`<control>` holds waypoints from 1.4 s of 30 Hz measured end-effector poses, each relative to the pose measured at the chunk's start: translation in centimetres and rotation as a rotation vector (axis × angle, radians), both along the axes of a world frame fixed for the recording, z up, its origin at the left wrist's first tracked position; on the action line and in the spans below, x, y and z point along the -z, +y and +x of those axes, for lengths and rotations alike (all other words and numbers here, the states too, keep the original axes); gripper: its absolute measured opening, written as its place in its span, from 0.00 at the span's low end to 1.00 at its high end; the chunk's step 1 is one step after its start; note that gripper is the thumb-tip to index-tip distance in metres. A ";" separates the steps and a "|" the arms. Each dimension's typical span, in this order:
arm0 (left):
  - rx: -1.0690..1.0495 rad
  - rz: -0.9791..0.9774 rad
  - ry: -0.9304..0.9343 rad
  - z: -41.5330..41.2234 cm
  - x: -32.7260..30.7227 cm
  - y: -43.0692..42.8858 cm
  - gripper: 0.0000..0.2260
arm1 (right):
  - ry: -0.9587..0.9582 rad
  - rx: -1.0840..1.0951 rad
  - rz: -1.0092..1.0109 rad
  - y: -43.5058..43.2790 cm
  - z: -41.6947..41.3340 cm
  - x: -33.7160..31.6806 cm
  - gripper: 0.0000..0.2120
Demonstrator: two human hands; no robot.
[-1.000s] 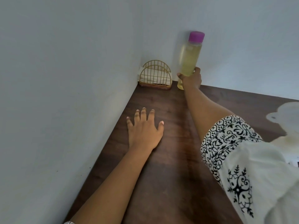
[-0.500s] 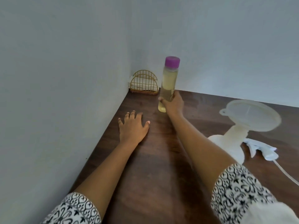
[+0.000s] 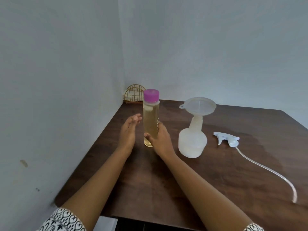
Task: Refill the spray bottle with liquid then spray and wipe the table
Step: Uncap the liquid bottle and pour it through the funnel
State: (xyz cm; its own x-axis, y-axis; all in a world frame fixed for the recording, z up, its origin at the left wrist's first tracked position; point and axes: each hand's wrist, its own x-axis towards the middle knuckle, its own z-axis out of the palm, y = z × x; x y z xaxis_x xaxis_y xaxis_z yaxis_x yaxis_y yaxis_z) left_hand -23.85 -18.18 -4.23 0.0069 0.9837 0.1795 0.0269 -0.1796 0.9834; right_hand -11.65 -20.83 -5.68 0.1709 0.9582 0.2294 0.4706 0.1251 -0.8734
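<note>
1. The tall clear refill bottle (image 3: pixel 150 120), holding pale yellow liquid and with its purple cap (image 3: pixel 151 95) on, has come forward from the far corner by the gold wire holder (image 3: pixel 133 95). It is now upright near the middle of the worktop (image 3: pixel 216 180); I cannot tell whether its base rests on the wood or sits just above it.
2. The right hand (image 3: pixel 160 139) grips the bottle's lower half, fingers curled round the back and thumb across the front.
3. The left hand (image 3: pixel 129 130), flat on the worktop a second ago, is now raised just beside the bottle. Its palm faces the bottle, its fingers are straight, and it holds nothing.
4. To the right stands the spray bottle (image 3: pixel 192 140) with a funnel (image 3: pixel 198 105) seated in its neck. Its trigger head (image 3: pixel 227 139) lies apart on the worktop.
5. The fetch looks finished. Uncapping probably comes next, then pouring through the funnel.
</note>
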 end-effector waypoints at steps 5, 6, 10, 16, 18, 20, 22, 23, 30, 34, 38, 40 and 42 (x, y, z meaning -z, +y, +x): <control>0.193 0.144 -0.061 2.0 -2.1 -3.7 0.26 | 0.004 -0.076 -0.037 -3.7 1.7 -0.2 0.24; 0.219 0.154 -0.056 2.4 -2.2 -4.1 0.27 | 0.019 -0.105 -0.046 -4.4 2.1 -0.3 0.23; 0.238 0.182 -0.030 4.0 -2.5 -5.4 0.25 | 0.060 -0.227 -0.203 -6.4 3.6 -0.5 0.24; 0.230 0.181 -0.138 4.6 -1.6 -5.5 0.25 | 0.016 -0.025 -0.018 -9.3 5.0 -4.2 0.22; 0.235 0.186 -0.153 4.9 -1.3 -5.5 0.29 | -0.036 0.104 0.220 -10.6 4.9 -7.4 0.12; 0.221 0.196 -0.177 5.2 -1.3 -5.8 0.35 | -0.120 0.155 0.340 -10.8 4.3 -10.3 0.12; 0.198 0.217 -0.188 5.6 -1.3 -6.0 0.37 | -0.265 0.176 0.335 -9.9 3.6 -12.2 0.16; 0.185 0.234 -0.183 5.7 -1.2 -6.1 0.35 | -0.351 0.176 0.291 -9.1 3.2 -12.7 0.20; 0.009 0.269 -0.162 7.3 -1.3 -6.4 0.29 | -0.491 0.218 0.264 -6.7 0.9 -11.5 0.27; 0.080 0.250 -0.204 7.0 -1.1 -5.8 0.30 | -0.421 0.139 0.296 -6.3 1.9 -11.5 0.27; 0.114 0.244 -0.209 6.8 -0.7 -5.4 0.26 | -0.433 0.065 0.306 -6.1 2.5 -11.6 0.27; 0.105 0.234 -0.205 6.8 -0.8 -5.3 0.26 | -0.432 0.046 0.313 -6.0 2.8 -11.6 0.27; 0.112 0.228 -0.196 6.8 -0.7 -5.1 0.27 | -0.422 0.022 0.318 -5.9 2.9 -11.5 0.27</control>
